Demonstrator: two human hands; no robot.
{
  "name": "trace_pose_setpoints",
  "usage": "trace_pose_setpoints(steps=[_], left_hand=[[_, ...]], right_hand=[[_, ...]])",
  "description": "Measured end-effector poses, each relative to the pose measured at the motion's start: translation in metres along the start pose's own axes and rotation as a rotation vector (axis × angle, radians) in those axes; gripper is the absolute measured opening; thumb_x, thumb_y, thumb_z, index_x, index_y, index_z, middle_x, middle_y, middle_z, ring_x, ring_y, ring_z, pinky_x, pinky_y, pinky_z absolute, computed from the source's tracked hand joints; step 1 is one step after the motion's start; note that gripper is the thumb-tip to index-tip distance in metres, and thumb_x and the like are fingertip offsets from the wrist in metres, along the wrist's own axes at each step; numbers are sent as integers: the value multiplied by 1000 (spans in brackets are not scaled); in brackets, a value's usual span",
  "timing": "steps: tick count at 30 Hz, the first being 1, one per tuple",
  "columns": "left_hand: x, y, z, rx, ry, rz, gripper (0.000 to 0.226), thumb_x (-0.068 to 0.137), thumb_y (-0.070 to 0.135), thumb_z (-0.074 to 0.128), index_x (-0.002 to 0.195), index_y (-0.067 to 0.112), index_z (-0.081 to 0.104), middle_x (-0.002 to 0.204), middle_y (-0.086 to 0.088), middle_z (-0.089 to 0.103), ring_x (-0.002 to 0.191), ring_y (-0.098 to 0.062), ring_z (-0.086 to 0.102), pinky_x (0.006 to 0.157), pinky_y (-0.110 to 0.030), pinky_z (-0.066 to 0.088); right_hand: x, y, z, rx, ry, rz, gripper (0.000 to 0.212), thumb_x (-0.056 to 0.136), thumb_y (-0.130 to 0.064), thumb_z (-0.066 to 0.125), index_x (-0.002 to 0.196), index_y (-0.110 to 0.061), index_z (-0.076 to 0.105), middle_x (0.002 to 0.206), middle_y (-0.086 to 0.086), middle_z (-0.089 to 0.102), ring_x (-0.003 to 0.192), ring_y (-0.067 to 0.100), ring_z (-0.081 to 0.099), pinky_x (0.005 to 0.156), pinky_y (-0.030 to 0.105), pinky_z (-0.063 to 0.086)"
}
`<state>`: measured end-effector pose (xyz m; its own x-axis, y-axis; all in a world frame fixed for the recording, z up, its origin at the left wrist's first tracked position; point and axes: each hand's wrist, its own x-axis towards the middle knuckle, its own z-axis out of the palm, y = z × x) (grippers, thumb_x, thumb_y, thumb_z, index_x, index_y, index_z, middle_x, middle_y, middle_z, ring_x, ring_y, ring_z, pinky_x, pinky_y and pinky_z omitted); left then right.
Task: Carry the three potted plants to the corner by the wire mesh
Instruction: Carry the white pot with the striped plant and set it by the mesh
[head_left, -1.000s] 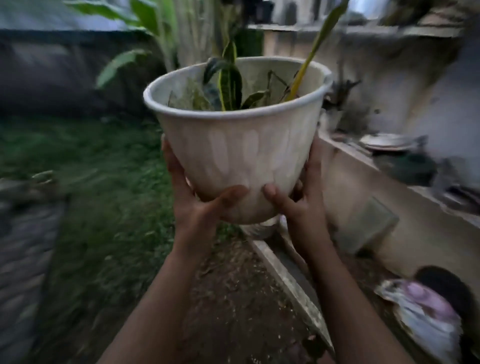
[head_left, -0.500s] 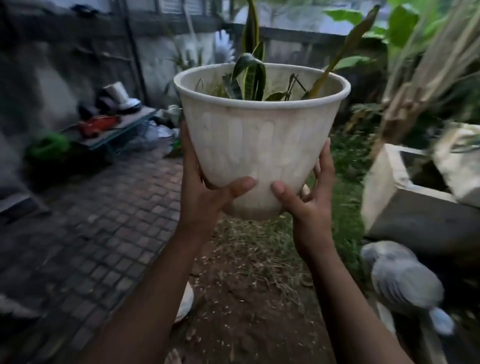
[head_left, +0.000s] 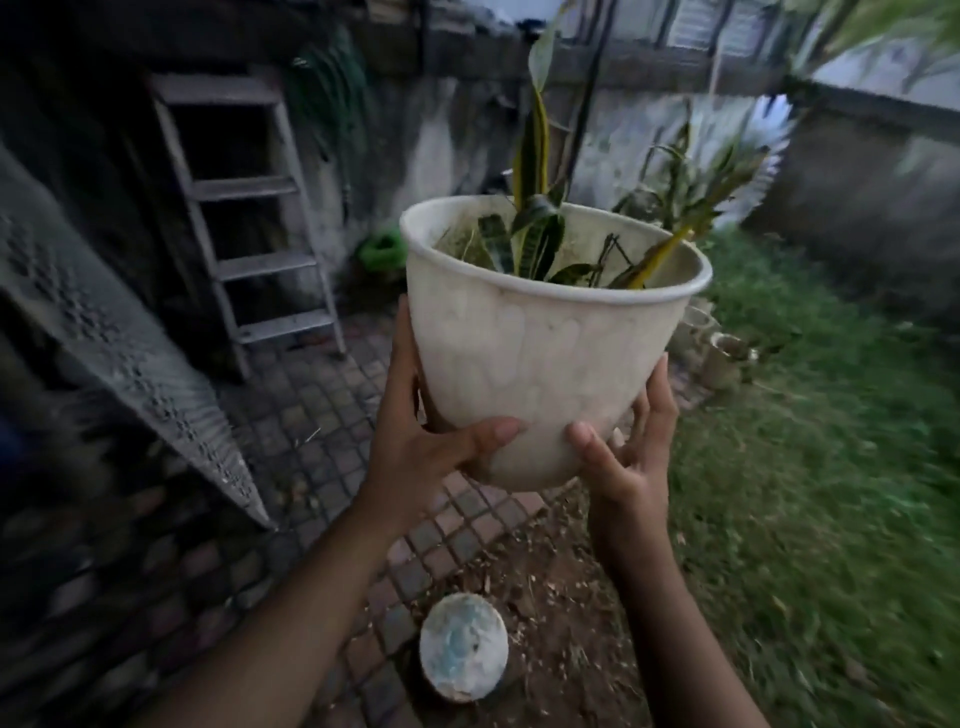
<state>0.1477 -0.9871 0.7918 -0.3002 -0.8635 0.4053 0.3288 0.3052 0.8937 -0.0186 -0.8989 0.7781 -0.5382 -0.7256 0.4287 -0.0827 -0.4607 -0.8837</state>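
I hold a large white plastic pot (head_left: 540, 353) at chest height, with a yellow-edged snake plant (head_left: 535, 228) growing in it. My left hand (head_left: 421, 441) grips its lower left side, thumb across the front. On the lower right side my right hand (head_left: 628, 457) cups the base. A panel of wire mesh (head_left: 119, 358) leans at the left, close by. Two small pale pots (head_left: 719, 353) stand on the ground behind the held pot, by the grass edge; their contents are too blurred to tell.
A wooden ladder (head_left: 244, 218) leans on the stained wall ahead. Brick paving (head_left: 311, 415) runs under me, grass (head_left: 821, 467) lies to the right. A round white dish (head_left: 463, 647) sits on bare soil near my feet. A green object (head_left: 383, 250) rests by the wall.
My view has swung left with the pot still in both hands: the concrete trough and grass gave way to the paving, ladder and mesh panel. The grip is unchanged.
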Motion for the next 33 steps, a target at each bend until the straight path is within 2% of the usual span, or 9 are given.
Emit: trace_pose_setpoints(steps=[5, 7, 10, 15, 19, 25, 28, 31, 33], left_hand=[[52, -18, -55, 8, 68, 8, 129, 64, 10, 89, 168, 26, 13, 164, -6, 43, 145, -21, 52, 103, -41, 59], [69, -24, -77, 39, 107, 39, 122, 69, 8, 87, 167, 26, 17, 162, -4, 46, 144, -20, 54, 102, -38, 58], [93, -35, -109, 77, 186, 50, 118, 73, 7, 84, 167, 26, 16, 163, 0, 44, 146, -18, 51, 106, -39, 57], [138, -67, -159, 208, 370, 71, 120, 70, 22, 87, 166, 35, 17, 167, 3, 38, 151, -23, 43, 113, -60, 48], [188, -113, -197, 285, 487, 75, 120, 72, 24, 87, 167, 36, 14, 170, 5, 33, 155, -21, 38, 117, -61, 43], [304, -178, -247, 292, 698, 78, 116, 71, 21, 88, 165, 40, 21, 168, 4, 38, 153, -25, 41, 117, -64, 41], [355, -200, -269, 311, 813, 73, 120, 71, 25, 92, 165, 41, 19, 168, 4, 38, 153, -26, 41, 116, -65, 41], [392, -211, -291, 346, 898, 59, 121, 71, 22, 91, 165, 43, 18, 168, 5, 37, 154, -26, 40, 115, -66, 43], [412, -215, -306, 396, 949, 64, 119, 71, 15, 87, 165, 39, 18, 168, 4, 38, 153, -27, 41, 114, -67, 43]], right_hand=[[61, 48, 60, 64, -103, 73, 100, 65, -50, 93, 149, -55, 39, 168, -4, 29, 145, 18, 47, 110, 59, 48], [84, 65, 83, 89, -191, 104, 101, 67, -48, 93, 151, -54, 36, 168, -5, 29, 147, 22, 45, 109, 61, 48], [119, 91, 122, 123, -282, 159, 103, 67, -46, 93, 152, -52, 36, 167, -4, 31, 145, 24, 46, 107, 61, 50], [175, 151, 181, 169, -445, 219, 105, 67, -45, 93, 153, -50, 34, 161, -8, 41, 143, 22, 50, 106, 60, 51], [234, 212, 229, 180, -590, 260, 106, 67, -48, 93, 153, -53, 31, 161, -6, 41, 144, 25, 48, 106, 63, 50], [366, 308, 314, 197, -799, 289, 102, 67, -49, 92, 150, -53, 33, 161, -11, 38, 143, 16, 47, 110, 44, 52], [425, 348, 360, 227, -925, 295, 98, 76, -33, 87, 156, -33, 31, 156, -19, 41, 140, 6, 48, 102, 26, 53], [461, 382, 406, 266, -1048, 343, 99, 77, -26, 84, 158, -20, 26, 152, -25, 44, 141, 11, 47, 101, 23, 53], [477, 397, 435, 292, -1111, 353, 101, 78, -26, 82, 159, -16, 23, 147, -37, 44, 140, 3, 46, 100, 18, 51]])
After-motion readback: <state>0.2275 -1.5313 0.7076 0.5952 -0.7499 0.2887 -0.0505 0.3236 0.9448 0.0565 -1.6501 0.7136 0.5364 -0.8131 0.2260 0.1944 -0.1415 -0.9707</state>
